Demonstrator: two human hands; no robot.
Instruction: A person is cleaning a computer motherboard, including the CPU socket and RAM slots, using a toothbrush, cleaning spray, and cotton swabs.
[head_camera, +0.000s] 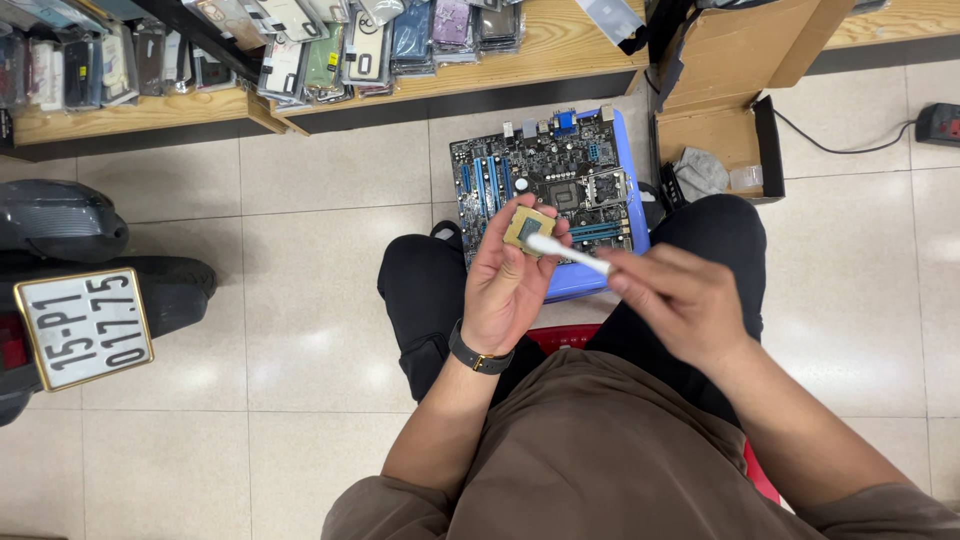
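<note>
My left hand (508, 282) holds a small square processor chip (524, 227) with a gold-coloured edge, pinched between thumb and fingers at chest height. A dark watch band circles that wrist. My right hand (680, 300) grips a thin white stick-like tool (565, 254), and its tip touches the chip's face. Just beyond the hands lies a dark computer motherboard (545, 170) with blue slots and an open processor socket, resting on a blue plastic stool (628, 160) between my knees.
A scooter's rear with a number plate (85, 325) stands at the left. Wooden shelves (140, 112) with several phone cases run along the top. An open wooden box (715, 135) holding a grey cloth sits at the right, with a black cable (830, 145) on the tiled floor.
</note>
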